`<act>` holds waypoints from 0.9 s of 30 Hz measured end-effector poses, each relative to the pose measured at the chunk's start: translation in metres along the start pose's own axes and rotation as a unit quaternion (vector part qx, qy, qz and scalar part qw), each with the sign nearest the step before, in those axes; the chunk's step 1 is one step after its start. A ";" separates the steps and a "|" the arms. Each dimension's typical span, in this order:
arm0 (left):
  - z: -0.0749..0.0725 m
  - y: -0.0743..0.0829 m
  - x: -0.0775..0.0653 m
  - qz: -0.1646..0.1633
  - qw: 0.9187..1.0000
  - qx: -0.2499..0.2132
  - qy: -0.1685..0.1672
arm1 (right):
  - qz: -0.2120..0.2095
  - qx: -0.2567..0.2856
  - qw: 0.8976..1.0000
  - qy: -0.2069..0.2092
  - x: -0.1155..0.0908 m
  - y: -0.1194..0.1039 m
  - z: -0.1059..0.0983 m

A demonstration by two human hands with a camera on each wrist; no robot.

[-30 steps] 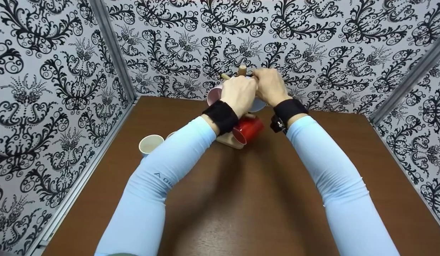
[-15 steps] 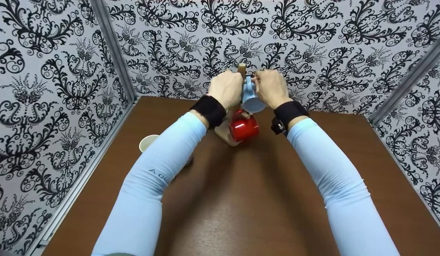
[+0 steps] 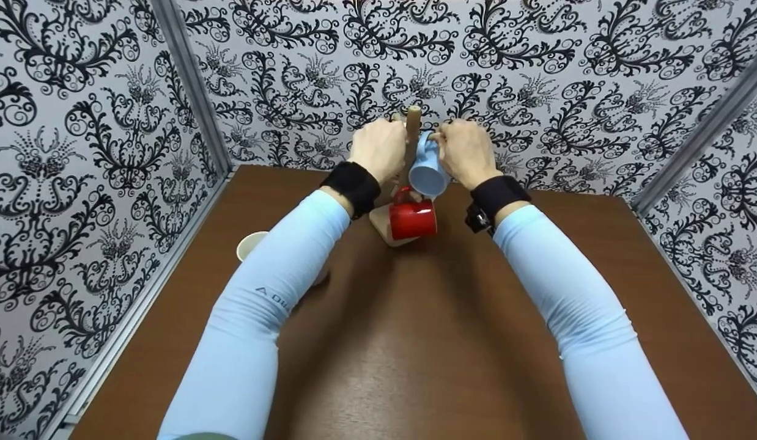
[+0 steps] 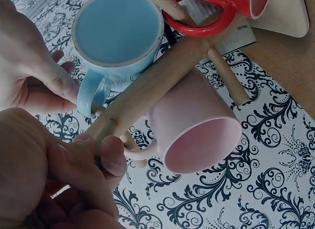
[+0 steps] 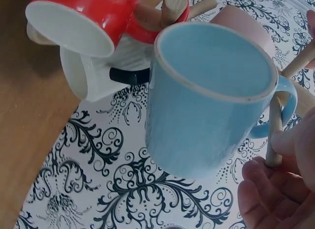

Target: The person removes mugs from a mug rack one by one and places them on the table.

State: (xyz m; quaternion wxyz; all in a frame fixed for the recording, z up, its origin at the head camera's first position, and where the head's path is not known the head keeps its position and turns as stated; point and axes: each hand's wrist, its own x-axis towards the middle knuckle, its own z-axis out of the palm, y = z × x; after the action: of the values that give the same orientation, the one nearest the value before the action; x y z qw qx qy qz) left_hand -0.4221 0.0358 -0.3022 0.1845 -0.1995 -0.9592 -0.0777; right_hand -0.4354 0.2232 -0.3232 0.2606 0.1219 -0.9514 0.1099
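A wooden mug tree (image 3: 413,128) stands at the back of the table, with mugs hanging from its pegs. My left hand (image 3: 378,150) pinches one of its upper pegs between thumb and fingers, close by the post. On the other side, my right hand (image 3: 467,153) grips the end of the peg that runs through the handle of a light blue mug (image 5: 211,111). Lower down hangs a red mug (image 3: 413,220). A pink mug (image 4: 197,106) hangs behind the post, mostly hidden in the head view. Beneath the red one, a white mug (image 5: 101,76) shows beside a black handle.
A pale cup (image 3: 249,245) stands on the brown table (image 3: 415,354) at the left, partly covered by my left sleeve. Another object (image 3: 321,276) peeks out past the same sleeve. Patterned walls (image 3: 280,91) close off the back and sides.
The mug tree has turned: the red mug swung round and shifted left, and the blue mug came into view, then moved left. My left hand moved left; my right hand stayed nearly in place.
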 end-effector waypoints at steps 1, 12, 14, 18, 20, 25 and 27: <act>-0.001 0.000 0.000 0.000 1.000 -0.002 0.000 | 0.001 0.006 1.000 0.004 0.000 0.000 0.000; 0.017 -0.008 -0.027 0.018 1.000 -0.005 0.022 | 0.060 0.202 0.977 0.025 -0.010 0.017 0.009; 0.019 -0.009 -0.036 0.022 0.999 -0.002 0.023 | 0.102 0.236 0.966 0.013 -0.013 0.024 0.009; 0.020 -0.010 -0.055 0.026 0.999 -0.003 0.022 | 0.194 0.306 0.932 -0.021 -0.017 0.038 0.008; 0.022 -0.010 -0.065 0.039 0.999 -0.006 0.022 | 0.241 0.357 0.901 -0.046 -0.020 0.044 0.008; 0.035 -0.006 -0.095 0.090 0.996 0.001 0.015 | 0.325 0.490 0.802 -0.103 -0.029 0.054 0.012; 0.042 -0.005 -0.105 0.107 0.994 0.003 0.001 | 0.341 0.533 0.765 -0.120 -0.030 0.055 0.015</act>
State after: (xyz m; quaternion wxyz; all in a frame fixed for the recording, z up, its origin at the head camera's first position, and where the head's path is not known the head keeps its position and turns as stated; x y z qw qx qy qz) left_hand -0.3485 0.0038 -0.3816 0.1929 -0.3009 -0.9323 -0.0549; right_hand -0.4328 0.2766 -0.3594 -0.0172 -0.0795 -0.7423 0.6651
